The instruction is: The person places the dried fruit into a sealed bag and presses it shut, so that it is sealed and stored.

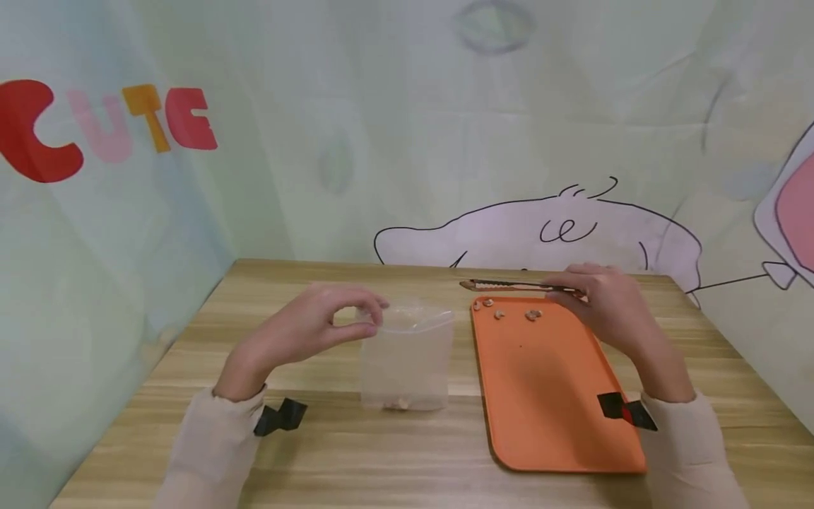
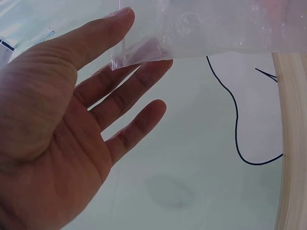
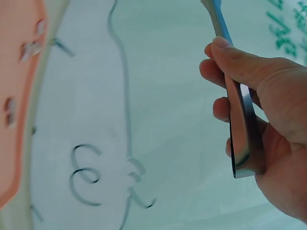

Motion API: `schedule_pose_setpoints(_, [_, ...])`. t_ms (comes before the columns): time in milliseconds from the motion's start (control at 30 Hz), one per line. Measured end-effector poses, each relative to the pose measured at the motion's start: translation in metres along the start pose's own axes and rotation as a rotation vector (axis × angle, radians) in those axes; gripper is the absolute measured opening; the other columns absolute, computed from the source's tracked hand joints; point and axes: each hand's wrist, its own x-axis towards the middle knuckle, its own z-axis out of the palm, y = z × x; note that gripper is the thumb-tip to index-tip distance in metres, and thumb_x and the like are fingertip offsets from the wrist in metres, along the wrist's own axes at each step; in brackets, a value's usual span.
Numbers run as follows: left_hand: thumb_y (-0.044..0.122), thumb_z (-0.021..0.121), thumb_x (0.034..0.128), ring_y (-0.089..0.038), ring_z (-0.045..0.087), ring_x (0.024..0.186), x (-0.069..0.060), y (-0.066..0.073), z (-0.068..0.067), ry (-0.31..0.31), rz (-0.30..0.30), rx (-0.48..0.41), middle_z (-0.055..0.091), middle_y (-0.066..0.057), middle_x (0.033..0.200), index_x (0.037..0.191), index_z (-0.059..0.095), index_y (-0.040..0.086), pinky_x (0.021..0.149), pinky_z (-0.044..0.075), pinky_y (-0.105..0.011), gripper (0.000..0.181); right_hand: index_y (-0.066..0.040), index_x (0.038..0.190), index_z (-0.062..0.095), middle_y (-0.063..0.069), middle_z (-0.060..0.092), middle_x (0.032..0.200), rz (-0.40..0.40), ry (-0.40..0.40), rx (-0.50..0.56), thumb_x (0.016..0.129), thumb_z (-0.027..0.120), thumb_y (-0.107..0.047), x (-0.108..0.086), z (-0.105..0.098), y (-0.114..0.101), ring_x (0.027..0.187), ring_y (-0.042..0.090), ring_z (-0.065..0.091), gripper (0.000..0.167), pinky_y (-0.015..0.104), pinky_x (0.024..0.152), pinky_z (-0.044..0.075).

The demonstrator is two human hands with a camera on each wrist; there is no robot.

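My left hand (image 1: 318, 319) pinches the top left edge of a clear plastic bag (image 1: 407, 367) between thumb and fingers; in the left wrist view the bag's corner (image 2: 141, 51) lies between the thumb and fingers of the hand (image 2: 62, 115). A few small pieces (image 1: 397, 404) sit at the bag's bottom. My right hand (image 1: 610, 304) grips metal tongs (image 1: 515, 285), held level above the tray's far edge, tips pointing left. In the right wrist view the fingers of the hand (image 3: 273, 96) wrap the tongs (image 3: 243, 129). Whether the tips hold a piece I cannot tell.
An orange tray (image 1: 559, 403) lies right of the bag, with several small brown pieces (image 1: 533, 315) near its far end. The wooden table (image 1: 305, 452) meets a printed curtain (image 1: 305, 141) at the back and left.
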Motion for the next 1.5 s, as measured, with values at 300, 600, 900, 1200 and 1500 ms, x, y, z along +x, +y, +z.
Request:
schedule_pose_setpoints(300, [0.014, 0.074, 0.0919, -0.003, 0.065, 0.097, 0.002, 0.002, 0.002, -0.001, 0.012, 0.010, 0.070, 0.002, 0.120, 0.099, 0.068, 0.021, 0.087, 0.051, -0.037, 0.011, -0.013, 0.098, 0.079, -0.004, 0.074, 0.084, -0.240, 0.215, -0.020, 0.102, 0.045, -0.053, 0.008, -0.016, -0.052, 0.071, 0.013, 0.060, 0.053, 0.032, 0.063, 0.038])
schedule_pose_setpoints(600, [0.015, 0.073, 0.0933, -0.006, 0.063, 0.090, 0.002, -0.001, 0.005, 0.009, 0.035, 0.013, 0.069, 0.004, 0.114, 0.098, 0.070, 0.020, 0.076, 0.051, -0.030, 0.008, -0.013, 0.101, 0.078, -0.005, 0.073, 0.088, -0.229, 0.161, 0.007, 0.075, 0.086, -0.012, 0.009, -0.004, -0.058, 0.078, 0.016, 0.064, 0.027, 0.032, 0.064, 0.038])
schedule_pose_setpoints(900, [0.015, 0.074, 0.0924, -0.005, 0.062, 0.092, 0.000, 0.000, 0.003, 0.011, 0.005, 0.019, 0.067, 0.008, 0.112, 0.097, 0.069, 0.021, 0.077, 0.051, -0.031, 0.009, -0.010, 0.110, 0.076, -0.001, 0.070, 0.085, -0.026, 0.028, -0.060, 0.077, 0.086, -0.009, 0.006, 0.000, -0.016, 0.064, 0.014, 0.056, 0.035, 0.042, 0.071, 0.044])
schedule_pose_setpoints(1200, [0.015, 0.074, 0.0924, -0.006, 0.060, 0.089, 0.002, 0.000, 0.003, 0.008, 0.012, 0.010, 0.065, 0.012, 0.108, 0.096, 0.069, 0.022, 0.073, 0.050, -0.029, 0.010, -0.007, 0.110, 0.076, 0.005, 0.072, 0.092, 0.224, -0.301, -0.111, 0.089, 0.077, -0.016, -0.014, 0.031, 0.045, 0.072, 0.017, 0.062, 0.023, 0.035, 0.059, 0.048])
schedule_pose_setpoints(1500, [0.015, 0.075, 0.0914, -0.005, 0.060, 0.089, 0.002, -0.001, 0.003, 0.020, 0.020, 0.011, 0.064, 0.013, 0.107, 0.097, 0.069, 0.022, 0.074, 0.050, -0.029, 0.011, -0.007, 0.104, 0.078, 0.003, 0.072, 0.085, 0.262, -0.389, -0.116, 0.087, 0.079, -0.015, -0.023, 0.061, 0.065, 0.068, 0.015, 0.060, 0.019, 0.034, 0.057, 0.047])
